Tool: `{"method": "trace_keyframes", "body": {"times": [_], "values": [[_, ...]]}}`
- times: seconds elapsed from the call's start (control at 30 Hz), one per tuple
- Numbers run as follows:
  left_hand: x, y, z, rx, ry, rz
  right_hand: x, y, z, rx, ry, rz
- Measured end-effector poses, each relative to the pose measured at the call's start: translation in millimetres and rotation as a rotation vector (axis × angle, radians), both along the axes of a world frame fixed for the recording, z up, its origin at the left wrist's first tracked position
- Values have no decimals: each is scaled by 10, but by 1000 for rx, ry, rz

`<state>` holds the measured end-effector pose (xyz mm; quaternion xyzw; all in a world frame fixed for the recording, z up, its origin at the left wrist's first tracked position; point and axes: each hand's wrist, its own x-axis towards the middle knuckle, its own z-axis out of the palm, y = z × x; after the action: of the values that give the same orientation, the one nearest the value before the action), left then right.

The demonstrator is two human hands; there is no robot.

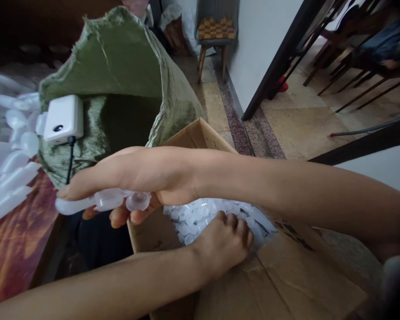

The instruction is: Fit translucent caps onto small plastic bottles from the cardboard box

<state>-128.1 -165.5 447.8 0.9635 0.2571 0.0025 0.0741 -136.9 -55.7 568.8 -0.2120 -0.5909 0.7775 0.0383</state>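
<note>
My right hand reaches in from the right and crosses above my left forearm. Its thumb and fingers hold a small translucent plastic bottle with a rounded end. A small round cap-like piece shows beside the bottle near my palm. Lower down, my left hand is over the cardboard box, fingers curled down at a pile of small translucent plastic caps. Whatever its fingers hold is hidden beneath the hand.
A green woven sack gapes open behind the box. A white power bank with a black cable rests at its rim. Many translucent bottles lie heaped on the reddish table surface. Farther back stands a chair by the wall.
</note>
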Motion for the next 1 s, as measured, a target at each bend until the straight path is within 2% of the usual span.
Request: {"method": "trace_keyframes", "body": {"times": [0.07, 0.13, 0.23, 0.33, 0.43, 0.57, 0.83, 1.0], "values": [[-97, 76, 153, -50, -17, 54, 26, 9, -7, -94, 103, 84], [-245, 144, 340, -154, -84, 162, 51, 28, -10, -111, 171, 93], [-540, 178, 579, -360, -417, 418, 68, 63, -9, -93, 238, 114], [-849, 121, 684, -460, -682, 657, 74, 92, 7, -101, 258, 87], [-1090, 30, 685, -481, -740, 806, 97, 127, 37, -26, 230, 7], [-1261, -56, 643, -452, -756, 876, 145, 178, 70, 178, 166, -60], [-1393, -41, 594, -596, -884, 832, 101, 147, 32, 268, -25, -2], [-1399, -22, 591, -617, -878, 827, 99, 132, 25, 419, -116, 8]]}}
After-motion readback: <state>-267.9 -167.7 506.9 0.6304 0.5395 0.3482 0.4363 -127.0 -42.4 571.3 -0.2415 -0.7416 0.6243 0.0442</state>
